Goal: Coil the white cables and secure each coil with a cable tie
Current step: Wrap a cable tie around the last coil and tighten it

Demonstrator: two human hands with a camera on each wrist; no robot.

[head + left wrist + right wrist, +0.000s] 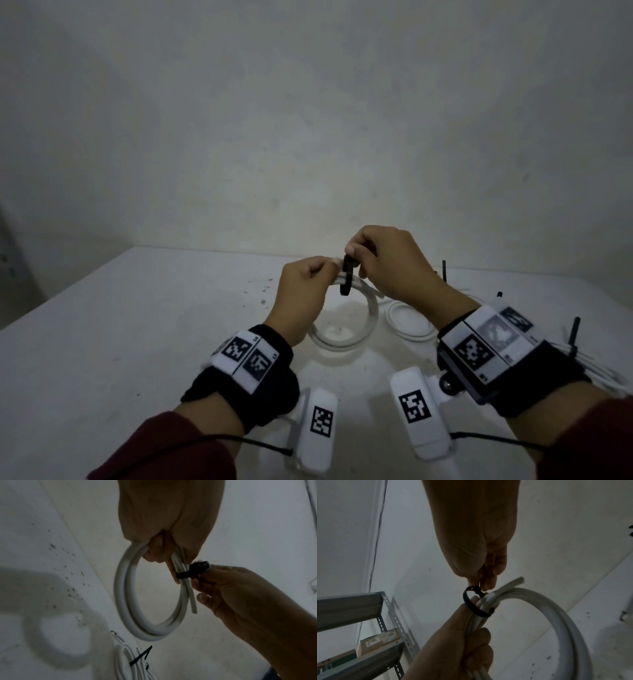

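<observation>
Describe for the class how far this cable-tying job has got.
Done: at least one coil lies tied on the table. In hand: the left hand grips a coil while the right hand pinches a black tie looped loosely round it. Left: cinching that tie; another loop beside it shows no tie.

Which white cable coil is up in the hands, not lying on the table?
The coil with the loose black cable tie: the left hand grips it, the right hand pinches the tie. The other coils lie on the table.
</observation>
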